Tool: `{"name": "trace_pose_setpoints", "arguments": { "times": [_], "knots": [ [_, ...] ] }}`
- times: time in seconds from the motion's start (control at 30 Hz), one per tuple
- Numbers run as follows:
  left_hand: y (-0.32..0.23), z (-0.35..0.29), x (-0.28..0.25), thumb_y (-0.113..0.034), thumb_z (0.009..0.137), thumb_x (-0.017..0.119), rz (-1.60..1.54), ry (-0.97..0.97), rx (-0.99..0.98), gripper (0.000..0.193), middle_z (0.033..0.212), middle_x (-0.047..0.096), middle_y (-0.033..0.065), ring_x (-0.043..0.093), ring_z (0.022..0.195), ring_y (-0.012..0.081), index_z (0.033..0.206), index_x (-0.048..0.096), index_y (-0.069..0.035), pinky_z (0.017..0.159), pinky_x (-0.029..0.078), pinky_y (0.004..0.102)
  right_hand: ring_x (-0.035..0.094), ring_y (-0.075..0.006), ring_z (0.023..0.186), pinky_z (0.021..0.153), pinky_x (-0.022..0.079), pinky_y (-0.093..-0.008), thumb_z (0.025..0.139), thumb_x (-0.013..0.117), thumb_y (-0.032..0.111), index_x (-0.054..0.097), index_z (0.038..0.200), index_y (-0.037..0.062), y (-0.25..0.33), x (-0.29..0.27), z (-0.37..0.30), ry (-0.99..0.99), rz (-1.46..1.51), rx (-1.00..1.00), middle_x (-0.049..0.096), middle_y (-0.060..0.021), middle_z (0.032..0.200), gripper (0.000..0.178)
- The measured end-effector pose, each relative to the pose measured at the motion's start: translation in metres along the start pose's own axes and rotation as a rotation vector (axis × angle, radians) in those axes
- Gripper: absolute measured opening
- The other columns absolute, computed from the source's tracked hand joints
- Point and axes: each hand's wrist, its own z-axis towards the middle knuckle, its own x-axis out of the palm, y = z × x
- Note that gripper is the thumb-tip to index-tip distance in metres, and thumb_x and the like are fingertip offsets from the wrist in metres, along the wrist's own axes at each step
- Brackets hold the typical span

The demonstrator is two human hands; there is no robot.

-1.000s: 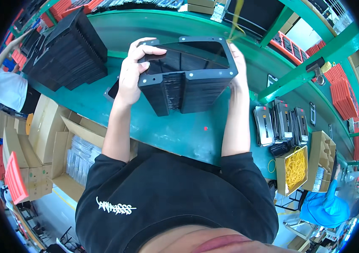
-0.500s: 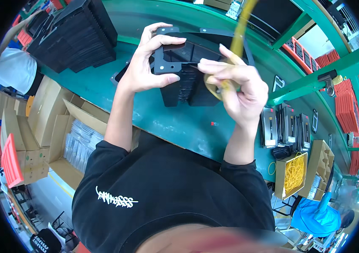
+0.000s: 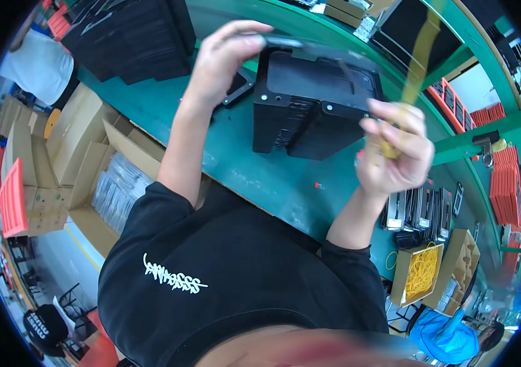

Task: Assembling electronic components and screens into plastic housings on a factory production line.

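A stack of black plastic trays (image 3: 309, 104) stands on the green workbench (image 3: 273, 177) in front of me. My left hand (image 3: 224, 58) rests on the stack's upper left edge, fingers curled over the rim. Just right of the stack, my right hand (image 3: 395, 153) is closed on a yellow rubber band (image 3: 410, 79). The band is pulled taut upward and shows as a blurred streak. My black sleeves fill the lower part of the view.
More black trays (image 3: 132, 37) are piled at the bench's far left. Open cardboard boxes (image 3: 98, 177) with silvery packets sit left of me. At the right are upright dark parts (image 3: 419, 211), a box of yellow bands (image 3: 423, 272) and red crates (image 3: 505, 183).
Both hands held the tray stack up by its sides a second ago. It now stands on the bench; my right hand has let go, moved right and pulls a yellow band.
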Motion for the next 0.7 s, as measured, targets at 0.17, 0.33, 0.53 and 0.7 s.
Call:
{"name": "trace_pose_setpoints", "arguments": {
  "times": [0.17,0.33,0.53,0.7],
  "knots": [
    [0.06,-0.013,-0.085,-0.011,0.082,0.075,0.172,-0.41,-0.113,0.035,0.108,0.065,0.008,0.064,0.106,0.0216,0.114,0.068,0.001,0.099,0.049,0.0371,0.068,-0.0232,0.089,0.079,0.052,-0.0344,0.084,0.082,0.002,0.061,0.101,0.0045,-0.013,-0.013,-0.003,-0.371,0.149,0.127,0.074,-0.0177,0.093,0.027],
    [0.095,-0.079,-0.115,-0.014,0.074,0.083,0.869,-0.381,0.084,0.04,0.119,0.059,0.0147,0.056,0.12,0.0287,0.111,0.071,-0.006,0.104,0.045,0.0413,0.069,-0.0178,0.086,0.078,0.054,-0.0302,0.089,0.079,0.005,0.062,0.105,0.0039,-0.057,-0.034,-0.01,-0.174,-0.157,0.348,0.073,-0.0133,0.095,0.023],
    [0.09,-0.114,-0.116,-0.024,0.067,0.089,1.125,-0.101,-0.045,0.054,0.132,0.051,0.0196,0.046,0.129,0.0355,0.116,0.071,-0.011,0.108,0.042,0.0452,0.068,-0.0109,0.092,0.085,0.054,-0.0259,0.088,0.081,0.009,0.066,0.114,0.0024,-0.108,-0.07,-0.041,0.06,-0.327,0.81,0.072,-0.0068,0.107,0.03],
    [0.103,-0.131,-0.119,-0.025,0.071,0.087,1.205,-0.086,-0.091,0.077,0.139,0.046,0.0225,0.045,0.129,0.0387,0.141,0.056,-0.011,0.111,0.039,0.046,0.064,-0.0135,0.107,0.094,0.052,-0.0282,0.093,0.076,0.013,0.065,0.128,0.0023,-0.138,-0.072,-0.06,0.001,-0.005,0.817,0.071,-0.0067,0.117,0.038]
  ]
}}
